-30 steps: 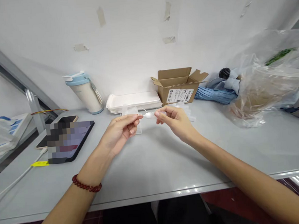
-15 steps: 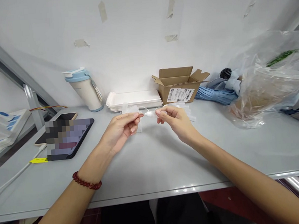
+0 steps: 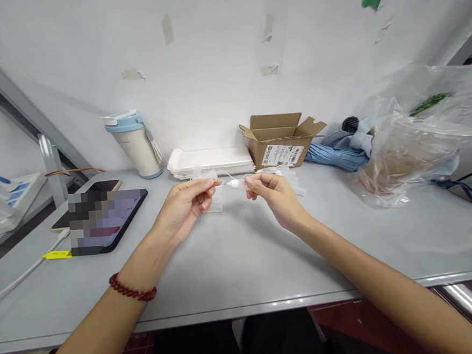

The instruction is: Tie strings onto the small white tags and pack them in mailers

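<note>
My left hand (image 3: 189, 204) and my right hand (image 3: 271, 193) meet above the middle of the grey table (image 3: 241, 257). Between their fingertips is a small white plastic part (image 3: 234, 183) with a thin white wire looping off it. My right hand pinches the part at its right end. My left thumb and forefinger are closed at its left tip, on what looks like the wire's end. Small clear plastic pieces (image 3: 213, 203) lie on the table just behind my left hand. A red bead bracelet (image 3: 131, 290) is on my left wrist.
Along the wall stand a blue-lidded tumbler (image 3: 134, 145), a stack of white trays (image 3: 210, 161), an open cardboard box (image 3: 279, 139), a folded blue umbrella (image 3: 335, 156) and a large clear plastic bag (image 3: 411, 143). A tablet (image 3: 109, 218) and phone with a white cable lie left.
The hands keep the same pinch on the white part; they barely shift. The view has tilted slightly, so the wall and things on the table sit a little lower and to the left.
</note>
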Available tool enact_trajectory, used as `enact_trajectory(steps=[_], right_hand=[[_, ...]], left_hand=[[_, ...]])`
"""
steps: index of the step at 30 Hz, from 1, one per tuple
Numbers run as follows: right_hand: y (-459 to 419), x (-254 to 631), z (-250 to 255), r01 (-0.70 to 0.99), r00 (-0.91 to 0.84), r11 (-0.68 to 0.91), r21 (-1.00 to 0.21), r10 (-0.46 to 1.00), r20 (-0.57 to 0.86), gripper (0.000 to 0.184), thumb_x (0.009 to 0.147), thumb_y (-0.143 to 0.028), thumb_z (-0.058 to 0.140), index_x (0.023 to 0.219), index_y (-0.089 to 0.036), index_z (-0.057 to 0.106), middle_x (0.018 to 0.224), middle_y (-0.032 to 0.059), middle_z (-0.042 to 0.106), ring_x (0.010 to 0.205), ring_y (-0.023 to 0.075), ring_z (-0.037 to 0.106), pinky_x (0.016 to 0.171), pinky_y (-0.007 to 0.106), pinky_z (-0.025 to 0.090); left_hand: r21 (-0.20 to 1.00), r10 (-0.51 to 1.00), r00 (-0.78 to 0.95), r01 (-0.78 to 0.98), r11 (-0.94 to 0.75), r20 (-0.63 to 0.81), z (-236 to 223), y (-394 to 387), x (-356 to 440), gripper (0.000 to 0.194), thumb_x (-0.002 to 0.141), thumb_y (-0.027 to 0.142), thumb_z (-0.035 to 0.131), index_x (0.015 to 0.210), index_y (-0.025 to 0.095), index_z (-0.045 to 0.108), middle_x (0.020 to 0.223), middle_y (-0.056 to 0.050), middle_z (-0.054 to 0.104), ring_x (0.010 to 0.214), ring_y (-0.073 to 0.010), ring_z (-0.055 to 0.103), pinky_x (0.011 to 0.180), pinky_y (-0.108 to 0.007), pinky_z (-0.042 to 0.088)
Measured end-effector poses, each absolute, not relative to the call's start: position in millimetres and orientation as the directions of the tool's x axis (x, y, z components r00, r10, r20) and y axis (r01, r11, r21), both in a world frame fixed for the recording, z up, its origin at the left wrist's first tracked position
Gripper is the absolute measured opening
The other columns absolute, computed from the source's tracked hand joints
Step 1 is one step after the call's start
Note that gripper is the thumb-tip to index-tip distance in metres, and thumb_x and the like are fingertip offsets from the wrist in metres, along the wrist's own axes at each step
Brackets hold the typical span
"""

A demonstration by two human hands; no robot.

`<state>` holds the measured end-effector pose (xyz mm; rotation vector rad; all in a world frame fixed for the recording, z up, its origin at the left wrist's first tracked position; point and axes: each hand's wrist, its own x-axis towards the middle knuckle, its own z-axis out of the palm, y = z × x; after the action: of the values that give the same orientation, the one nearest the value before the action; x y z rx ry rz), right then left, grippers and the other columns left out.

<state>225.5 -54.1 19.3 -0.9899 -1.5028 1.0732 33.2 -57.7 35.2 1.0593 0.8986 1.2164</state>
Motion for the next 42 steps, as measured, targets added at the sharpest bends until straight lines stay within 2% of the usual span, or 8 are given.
enact_trajectory(steps=[11,14,17,21,27,34,42], right_hand=[[-54.8,226.0,20.8,0.096,-0.140,0.260,-0.961,0.959,0.245,0.033,0.078,-0.050,0.060,0.077,-0.017,0.063,0.066,0.0009,0.061,0.064,0.0116,0.051,0.060,0.025,0.037],[-55.8,225.9,22.4,0.160,-0.136,0.273,-0.949,0.958,0.253,0.033,0.078,-0.050,0.060,0.080,-0.017,0.064,0.065,0.0005,0.061,0.063,0.0112,0.051,0.057,0.025,0.035],[-57.9,224.4,23.5,0.235,-0.114,0.330,-0.914,0.944,0.311,0.033,0.080,-0.048,0.059,0.081,-0.016,0.066,0.064,0.0004,0.061,0.062,0.0114,0.051,0.057,0.024,0.035],[-61.1,220.6,22.0,0.286,-0.073,0.373,-0.883,0.927,0.369,0.030,0.081,-0.045,0.059,0.080,-0.016,0.065,0.064,0.0005,0.061,0.066,0.0123,0.054,0.062,0.025,0.038],[-64.2,216.5,15.2,0.190,-0.075,0.307,-0.932,0.951,0.298,0.033,0.084,-0.048,0.054,0.082,-0.016,0.058,0.061,-0.0018,0.056,0.054,0.0089,0.046,0.051,0.023,0.032],[-70.0,211.1,8.5,0.129,-0.010,0.269,-0.954,0.963,0.270,0.031,0.087,-0.047,0.049,0.084,-0.017,0.054,0.062,-0.0034,0.052,0.053,0.0081,0.043,0.050,0.022,0.032],[-69.6,212.8,10.7,0.143,-0.023,0.259,-0.955,0.966,0.258,0.029,0.086,-0.046,0.050,0.082,-0.017,0.054,0.059,-0.0043,0.050,0.052,0.0082,0.043,0.050,0.022,0.032]], left_hand=[[0.977,0.980,0.199,-0.210,0.038,0.005,32.8,-60.5,35.2,0.019,0.074,0.030,0.069,0.078,0.012,0.073,0.067,-0.001,0.054,0.050,-0.0049,0.039,0.047,-0.023,0.029],[0.992,0.983,0.179,-0.127,-0.012,0.034,33.1,-61.4,35.1,0.020,0.075,0.032,0.068,0.069,0.013,0.069,0.066,-0.001,0.055,0.049,-0.0049,0.039,0.049,-0.023,0.029],[0.996,0.986,0.144,-0.017,-0.086,0.088,32.5,-62.5,36.1,0.025,0.076,0.034,0.066,0.061,0.015,0.064,0.056,0.001,0.051,0.050,-0.0070,0.041,0.050,-0.023,0.030],[0.986,0.985,0.095,0.066,-0.151,0.144,29.2,-63.7,39.9,0.025,0.077,0.034,0.064,0.061,0.015,0.062,0.051,0.003,0.047,0.048,-0.0075,0.039,0.050,-0.023,0.029],[0.981,0.982,0.101,0.101,-0.168,0.158,25.0,-66.4,45.8,0.023,0.078,0.033,0.061,0.063,0.014,0.063,0.056,0.002,0.051,0.046,-0.0061,0.036,0.049,-0.023,0.029],[0.950,0.971,0.103,0.211,-0.232,0.214,23.3,-70.2,50.9,0.027,0.080,0.035,0.059,0.062,0.015,0.060,0.052,0.003,0.048,0.046,-0.0069,0.038,0.050,-0.023,0.031],[0.968,0.968,0.199,0.163,-0.190,0.156,18.2,-69.0,48.4,0.028,0.083,0.033,0.055,0.061,0.015,0.059,0.055,0.002,0.052,0.044,-0.0061,0.039,0.050,-0.023,0.033]])
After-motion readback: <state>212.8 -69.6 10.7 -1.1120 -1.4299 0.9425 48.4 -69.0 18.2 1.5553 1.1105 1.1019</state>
